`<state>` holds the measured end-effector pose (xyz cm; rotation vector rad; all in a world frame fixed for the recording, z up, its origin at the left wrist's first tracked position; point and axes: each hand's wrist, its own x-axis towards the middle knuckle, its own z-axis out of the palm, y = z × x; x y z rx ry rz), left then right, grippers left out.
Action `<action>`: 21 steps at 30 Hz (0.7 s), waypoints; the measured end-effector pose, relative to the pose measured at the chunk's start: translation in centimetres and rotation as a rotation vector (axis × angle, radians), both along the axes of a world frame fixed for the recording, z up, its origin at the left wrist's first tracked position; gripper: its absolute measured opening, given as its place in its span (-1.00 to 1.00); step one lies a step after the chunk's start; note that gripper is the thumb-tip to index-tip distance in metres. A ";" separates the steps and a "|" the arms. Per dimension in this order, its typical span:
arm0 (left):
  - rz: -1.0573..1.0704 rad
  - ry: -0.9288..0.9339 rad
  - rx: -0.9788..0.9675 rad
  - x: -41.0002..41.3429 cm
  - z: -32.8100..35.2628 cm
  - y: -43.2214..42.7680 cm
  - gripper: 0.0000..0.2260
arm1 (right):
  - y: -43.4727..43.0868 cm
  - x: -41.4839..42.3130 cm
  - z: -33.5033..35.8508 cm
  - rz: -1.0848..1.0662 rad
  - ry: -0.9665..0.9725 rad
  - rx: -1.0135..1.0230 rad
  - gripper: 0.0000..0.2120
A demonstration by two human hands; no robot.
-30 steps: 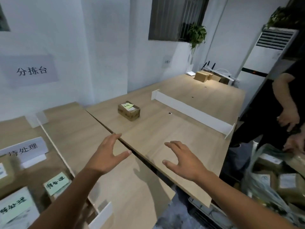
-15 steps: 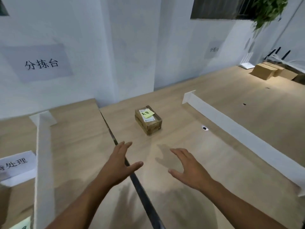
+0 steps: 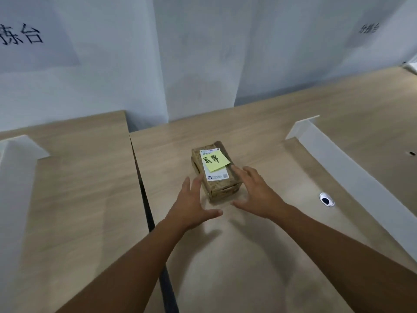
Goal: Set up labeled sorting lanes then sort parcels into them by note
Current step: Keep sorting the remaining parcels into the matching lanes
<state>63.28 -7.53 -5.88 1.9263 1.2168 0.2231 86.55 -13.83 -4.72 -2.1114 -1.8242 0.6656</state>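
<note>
Parcel (image 3: 214,172), small brown box w/ white shipping label and yellow sticky note (image 3: 214,162) on top, sits on the desk (image 3: 259,256) in the lane btwn two white dividers: left divider (image 3: 15,177), right divider (image 3: 352,170). Left hand (image 3: 191,206) and right hand (image 3: 257,190) flank its near end, both grips spread, fingers open; right fingertips (image 3: 237,169) look to be at the box's right edge, contact unclear. Left hand just beside it, not closed on it.

Risks: note seems stuck by one edge only, so a palm sliding over the top could peel it & lose the sort cue. Uneven squeeze could twist the box.
</note>
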 end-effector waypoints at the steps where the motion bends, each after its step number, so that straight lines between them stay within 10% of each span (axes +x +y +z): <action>1: -0.001 -0.011 -0.006 0.9 -0.9 1.3 0.15 | 1.5 0.7 -0.9 0.007 0.003 -0.016 0.03; 11: -0.018 -0.198 0.057 4.2 -7.2 5.5 -0.01 | 6.2 2.6 -7.4 0.071 0.157 0.020 -0.02; 21: 0.044 -0.372 0.187 -8.6 5.5 0.5 -0.06 | 2.8 -8.4 6.2 0.291 0.100 0.288 -0.07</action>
